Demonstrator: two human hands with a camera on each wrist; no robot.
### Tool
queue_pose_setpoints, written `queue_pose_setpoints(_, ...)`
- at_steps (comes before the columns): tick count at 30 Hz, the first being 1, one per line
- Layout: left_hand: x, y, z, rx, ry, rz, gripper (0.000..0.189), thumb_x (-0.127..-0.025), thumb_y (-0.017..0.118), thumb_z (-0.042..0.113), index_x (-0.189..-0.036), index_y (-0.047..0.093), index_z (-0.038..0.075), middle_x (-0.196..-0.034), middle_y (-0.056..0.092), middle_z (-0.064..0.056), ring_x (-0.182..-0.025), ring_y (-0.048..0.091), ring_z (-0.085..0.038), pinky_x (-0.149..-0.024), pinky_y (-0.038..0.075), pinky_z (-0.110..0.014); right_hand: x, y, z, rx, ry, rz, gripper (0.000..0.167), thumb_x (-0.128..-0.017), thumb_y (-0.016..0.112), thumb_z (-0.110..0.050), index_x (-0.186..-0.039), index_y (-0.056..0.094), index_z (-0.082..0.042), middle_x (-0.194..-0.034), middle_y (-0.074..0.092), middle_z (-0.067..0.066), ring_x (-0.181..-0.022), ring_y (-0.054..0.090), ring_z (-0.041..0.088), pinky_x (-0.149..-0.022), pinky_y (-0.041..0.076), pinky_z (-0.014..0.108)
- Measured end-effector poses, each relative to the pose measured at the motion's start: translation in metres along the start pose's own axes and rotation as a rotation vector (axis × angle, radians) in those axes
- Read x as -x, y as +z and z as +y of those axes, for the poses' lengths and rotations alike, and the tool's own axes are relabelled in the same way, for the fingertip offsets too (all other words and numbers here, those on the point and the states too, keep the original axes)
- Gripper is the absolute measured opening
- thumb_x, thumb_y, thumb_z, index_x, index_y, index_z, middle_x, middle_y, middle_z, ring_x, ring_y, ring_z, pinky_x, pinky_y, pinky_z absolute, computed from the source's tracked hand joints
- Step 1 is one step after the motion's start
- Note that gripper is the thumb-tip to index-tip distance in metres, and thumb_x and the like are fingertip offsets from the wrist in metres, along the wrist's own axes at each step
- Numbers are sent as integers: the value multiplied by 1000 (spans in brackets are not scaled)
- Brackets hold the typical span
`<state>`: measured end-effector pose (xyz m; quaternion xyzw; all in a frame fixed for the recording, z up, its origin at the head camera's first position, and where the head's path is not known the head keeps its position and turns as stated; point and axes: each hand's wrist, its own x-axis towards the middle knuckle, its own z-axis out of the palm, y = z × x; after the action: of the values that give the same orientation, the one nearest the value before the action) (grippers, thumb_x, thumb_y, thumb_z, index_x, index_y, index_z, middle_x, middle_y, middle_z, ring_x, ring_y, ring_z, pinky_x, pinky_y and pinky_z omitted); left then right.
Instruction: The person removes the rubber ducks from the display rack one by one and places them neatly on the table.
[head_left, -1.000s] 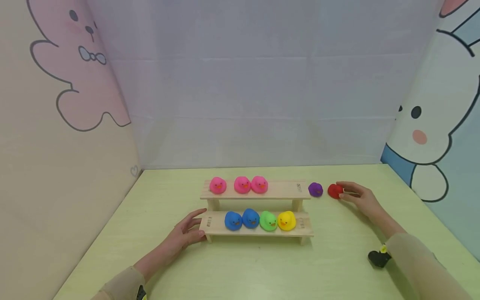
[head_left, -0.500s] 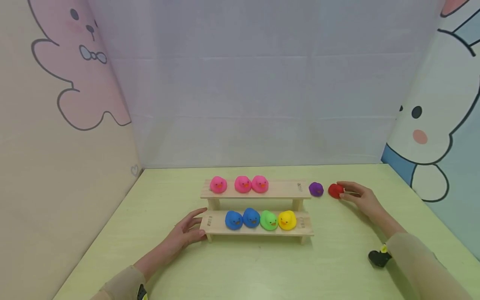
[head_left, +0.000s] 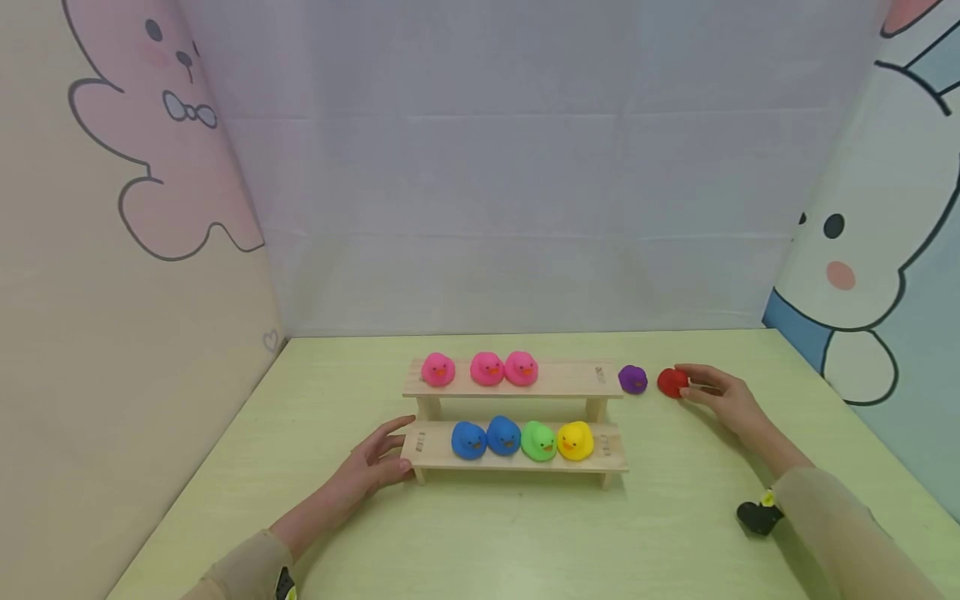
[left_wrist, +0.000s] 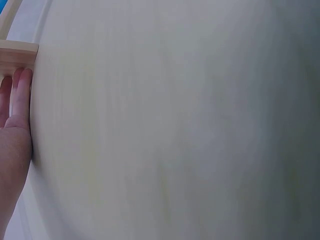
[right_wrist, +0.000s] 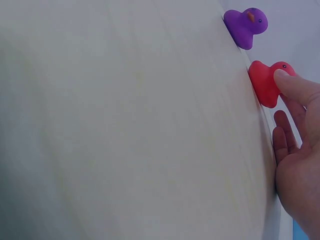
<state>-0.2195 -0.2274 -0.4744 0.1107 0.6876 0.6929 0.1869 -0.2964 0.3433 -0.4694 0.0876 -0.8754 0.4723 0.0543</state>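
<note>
My right hand [head_left: 723,400] pinches a red rubber duck [head_left: 668,383] between thumb and forefinger; the duck rests on the table. In the right wrist view the thumb lies against the red duck [right_wrist: 265,84], and the other fingers sit lower. A purple rubber duck [head_left: 633,380] sits just left of it, apart from the hand. My left hand [head_left: 369,468] touches the left end of the lower step of a two-step wooden rack [head_left: 431,454], fingers fairly straight, thumb by the front corner. In the left wrist view, fingertips [left_wrist: 22,77] meet the board's end [left_wrist: 17,47].
Three pink ducks [head_left: 487,369] sit on the upper step. On the lower step stand two blue ducks [head_left: 468,441], a green duck [head_left: 538,442] and a yellow duck [head_left: 575,441]. A black object [head_left: 759,517] shows beside the right sleeve. Fabric walls border the table [head_left: 517,542].
</note>
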Motion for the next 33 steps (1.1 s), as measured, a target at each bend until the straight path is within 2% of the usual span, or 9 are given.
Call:
queue_pose_setpoints(4, 0, 1, 1, -2, 2, 3, 62, -89, 55, 5, -141, 28, 24, -133, 38, -17, -112, 52, -26, -90, 45, -38, 0, 0, 0, -4, -3, 1, 49, -87, 60, -32, -130, 49, -12, -124, 52, 6, -96, 48, -9, -78, 37, 6)
queue_pose_setpoints(11, 2, 2, 4, -8, 8, 7, 61, -89, 56, 7, -140, 29, 25, -132, 39, -17, -112, 52, -26, -89, 45, -38, 1, 0, 0, -35, -24, 0, 48, -87, 61, -30, -129, 49, -10, -119, 53, -9, -96, 49, -8, -79, 37, 5)
queue_pose_setpoints(19, 2, 1, 3, 8, 20, -3, 61, -89, 55, 5, -141, 29, 24, -132, 39, -18, -112, 52, -26, -89, 45, -38, 0, 0, -2, -41, -24, -2, 49, -87, 61, -30, -130, 49, -9, -119, 53, -9, -95, 50, -9, -79, 37, 5)
queue_pose_setpoints(21, 4, 4, 8, 8, 17, -7, 61, -89, 55, 5, -141, 28, 22, -132, 39, -18, -112, 52, -26, -89, 45, -38, 1, 0, -2, -41, -23, -4, 49, -87, 61, -30, -130, 49, -9, -119, 52, -11, -95, 49, -9, -79, 37, 5)
queue_pose_setpoints(23, 6, 7, 14, 6, 7, -13, 62, -89, 55, 5, -142, 27, 20, -132, 39, -19, -112, 52, -25, -90, 45, -39, 1, 0, -1, -35, -22, -4, 50, -87, 61, -31, -130, 48, -10, -121, 52, -9, -99, 48, -6, -79, 37, 5)
queue_pose_setpoints(26, 8, 10, 20, 6, -3, -18, 63, -89, 56, 6, -142, 25, 17, -132, 38, -19, -113, 51, -25, -90, 44, -39, 1, -1, -2, -22, -5, -8, 52, -86, 61, -33, -133, 47, -14, -127, 50, -3, -110, 47, 10, -80, 35, 5)
queue_pose_setpoints(30, 4, 5, 10, 14, 8, -13, 62, -89, 55, 5, -142, 26, 20, -133, 38, -19, -113, 51, -25, -90, 44, -39, 1, -1, -2, -5, 20, -16, 56, -85, 61, -36, -135, 43, -19, -135, 45, 5, -119, 40, 29, -80, 35, 6)
queue_pose_setpoints(33, 2, 2, 4, 10, 11, -5, 61, -89, 55, 5, -141, 28, 23, -133, 38, -17, -114, 51, -25, -90, 45, -38, 1, -2, -1, -5, 30, -21, 57, -85, 62, -37, -136, 43, -19, -136, 43, 7, -120, 39, 31, -80, 35, 7)
